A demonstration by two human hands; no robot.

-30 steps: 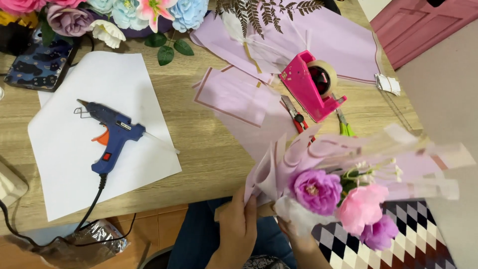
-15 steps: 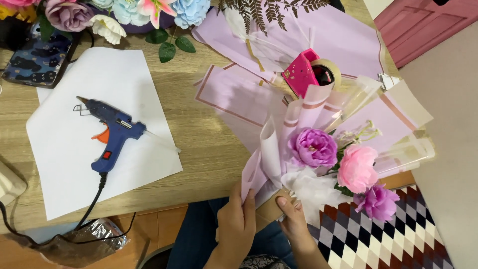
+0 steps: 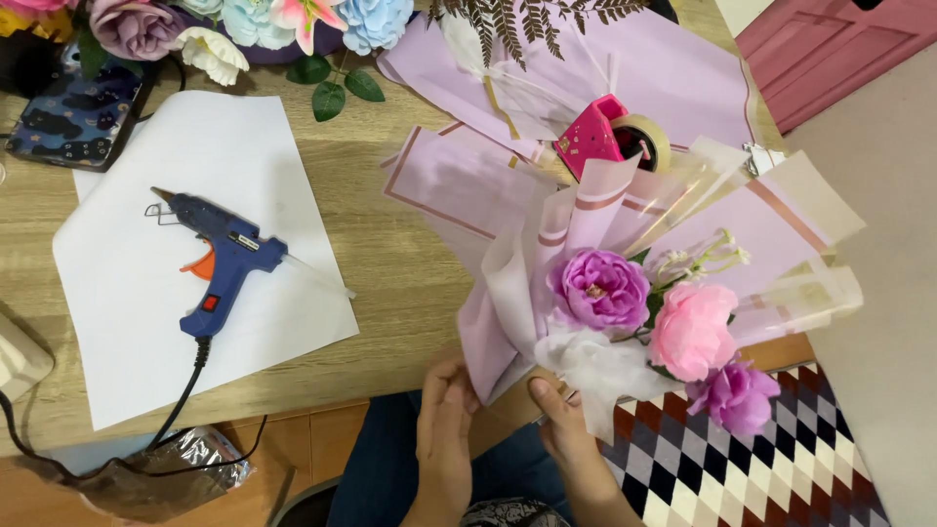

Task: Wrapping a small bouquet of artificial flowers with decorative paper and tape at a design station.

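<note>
Left hand (image 3: pixel 446 422) and right hand (image 3: pixel 564 422) both grip the base of a lilac-wrapped flower bouquet (image 3: pixel 625 298) at the table's (image 3: pixel 390 254) near edge. A blue glue gun (image 3: pixel 217 260) lies on white paper (image 3: pixel 210 156), left.

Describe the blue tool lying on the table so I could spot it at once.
Start at the wooden table and find the large white paper sheet on its left half. On that sheet lies the glue gun, well left of the bouquet that both hands hold. It alone is dark blue, with an orange trigger and a black cord trailing off the table edge.
</note>
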